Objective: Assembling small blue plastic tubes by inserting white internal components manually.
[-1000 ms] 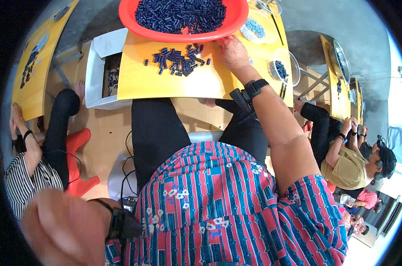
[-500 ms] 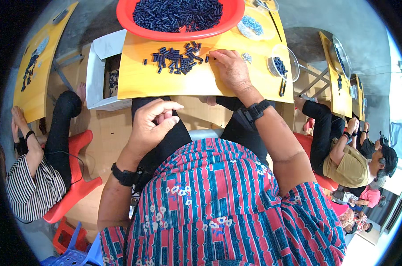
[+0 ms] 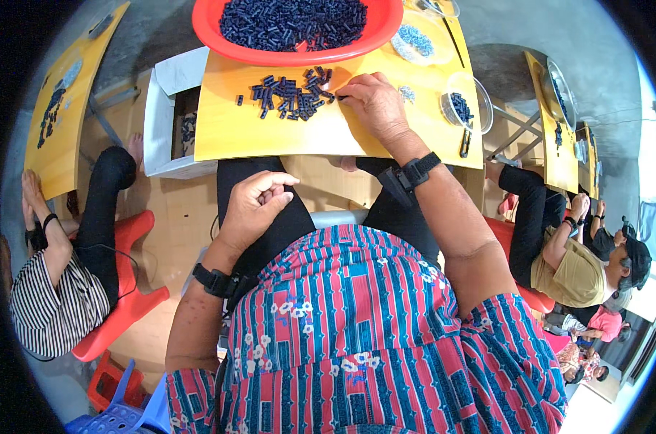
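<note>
Picking from the small dark-blue plastic tubes (image 3: pixel 290 92) heaped at upper centre of the yellow wooden counter (image 3: pixel 270 134), right hand (image 3: pixel 375 105) fingertips pinching one, left hand (image 3: pixel 256 206) loosely curled at centre: best lifting singly.

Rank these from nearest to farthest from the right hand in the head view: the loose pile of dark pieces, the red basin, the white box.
From the right hand:
1. Loose pile of dark pieces, on the yellow board just left of the fingertips.
2. Red basin, beyond the pile at the board's far edge.
3. White box, off the board's left end.
</note>
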Motion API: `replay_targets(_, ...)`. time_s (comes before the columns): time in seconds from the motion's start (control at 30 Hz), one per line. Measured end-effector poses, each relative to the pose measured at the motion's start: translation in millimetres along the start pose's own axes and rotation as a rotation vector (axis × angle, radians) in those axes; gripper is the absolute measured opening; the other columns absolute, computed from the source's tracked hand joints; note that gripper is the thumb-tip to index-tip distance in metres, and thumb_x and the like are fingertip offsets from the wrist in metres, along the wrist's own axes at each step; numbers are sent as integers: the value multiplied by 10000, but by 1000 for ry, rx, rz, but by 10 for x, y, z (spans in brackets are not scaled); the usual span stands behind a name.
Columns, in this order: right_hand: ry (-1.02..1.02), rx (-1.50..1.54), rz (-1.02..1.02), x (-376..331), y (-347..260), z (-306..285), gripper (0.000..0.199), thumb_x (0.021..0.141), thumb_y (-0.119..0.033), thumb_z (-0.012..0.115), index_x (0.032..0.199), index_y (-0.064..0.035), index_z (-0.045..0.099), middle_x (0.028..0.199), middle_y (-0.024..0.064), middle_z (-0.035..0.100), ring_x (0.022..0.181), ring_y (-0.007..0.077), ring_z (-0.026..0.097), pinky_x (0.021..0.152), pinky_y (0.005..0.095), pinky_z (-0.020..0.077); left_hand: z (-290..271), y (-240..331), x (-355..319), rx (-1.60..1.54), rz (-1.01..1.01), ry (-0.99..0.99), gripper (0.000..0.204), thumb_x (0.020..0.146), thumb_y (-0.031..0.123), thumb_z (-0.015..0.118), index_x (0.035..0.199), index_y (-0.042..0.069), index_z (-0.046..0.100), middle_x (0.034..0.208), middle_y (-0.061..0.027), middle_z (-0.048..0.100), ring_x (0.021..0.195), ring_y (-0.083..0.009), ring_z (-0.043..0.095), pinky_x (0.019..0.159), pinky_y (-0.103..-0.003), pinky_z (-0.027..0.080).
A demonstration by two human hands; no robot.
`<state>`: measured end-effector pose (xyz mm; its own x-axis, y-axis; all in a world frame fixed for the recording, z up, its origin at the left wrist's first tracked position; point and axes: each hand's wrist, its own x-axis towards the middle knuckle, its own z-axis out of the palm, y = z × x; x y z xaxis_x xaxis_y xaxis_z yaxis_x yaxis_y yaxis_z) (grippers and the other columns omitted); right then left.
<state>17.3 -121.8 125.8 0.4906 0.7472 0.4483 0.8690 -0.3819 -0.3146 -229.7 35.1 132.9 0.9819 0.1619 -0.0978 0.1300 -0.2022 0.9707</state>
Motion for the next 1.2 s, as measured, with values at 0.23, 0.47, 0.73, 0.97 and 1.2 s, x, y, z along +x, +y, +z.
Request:
replay_targets(0.23, -21, -143, -87, -56, -77, -23, 63, 729, -130, 594, 758, -94, 636, 816, 45, 621, 809, 252, 555, 746, 360, 452, 36, 44, 49, -11, 8, -33, 186, 827, 13, 625, 1011, 25, 651, 775, 48, 491, 697, -32, 433, 631, -186, 377)
replay_targets(0.47, 41, -234, -202, -185, -40, 76, 113, 720, -126, 607, 823, -89, 577, 796, 78, 554, 769, 254, 525, 755, 373, 430, 119, 30, 190, -132, 31, -33, 192, 860, 42, 598, 1043, 10, 646, 815, 40, 542, 739, -34, 474, 681, -187, 412)
replay_targets(0.73, 14, 845, 307, -351, -701, -268, 49, 873, -13, 546, 921, -19, 537, 864, 46, 544, 812, 141, 520, 758, 253, 432, 177, 196, 288, -273, 42, 25, 196, 883, 57, 596, 1065, -5, 631, 878, 39, 574, 775, -19, 483, 706, -177, 415)
replay_targets(0.97, -86, 1174, 434, -469, -826, -315, 68, 903, -35, 532, 968, -16, 529, 909, 2, 541, 844, 82, 497, 778, 232, 425, 214, 264, 304, -313, 94, 44, 181, 889, 63, 596, 1055, 0, 632, 946, 14, 613, 817, -31, 504, 735, -184, 428)
replay_targets(1.2, -124, 1110, 435, -476, -941, -319, 69, 873, -29, 580, 937, -6, 587, 872, 32, 585, 828, 116, 560, 736, 274, 468, 240, 258, 305, -319, 125, 90, 159, 903, 110, 598, 1016, 2, 630, 866, 25, 591, 755, -28, 499, 659, -186, 422)
